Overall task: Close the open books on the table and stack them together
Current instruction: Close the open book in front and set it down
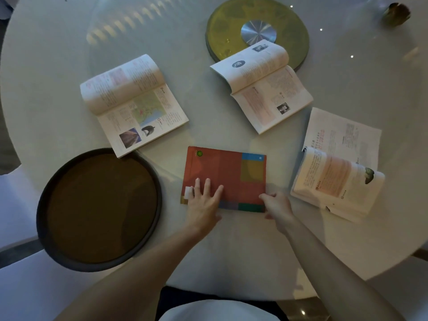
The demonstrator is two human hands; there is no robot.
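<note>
Head view shows my left hand (pixel 203 200) flat and released on the closed red book (pixel 227 177), right hand (pixel 276 203) pinching its lower-right corner; next, closing the three open books.

Round pale table (pixel 69 31) – red closed book (pixel 222 172), three open books (pixel 132 105) (pixel 261 86) (pixel 338 165), dark tray (pixel 41 205)

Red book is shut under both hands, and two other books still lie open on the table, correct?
Not quite: the head view shows three open books, not two: one with a map page, one by the yellow disc, one at right. The red book is shut, left hand flat on it, right hand at its corner.
</note>
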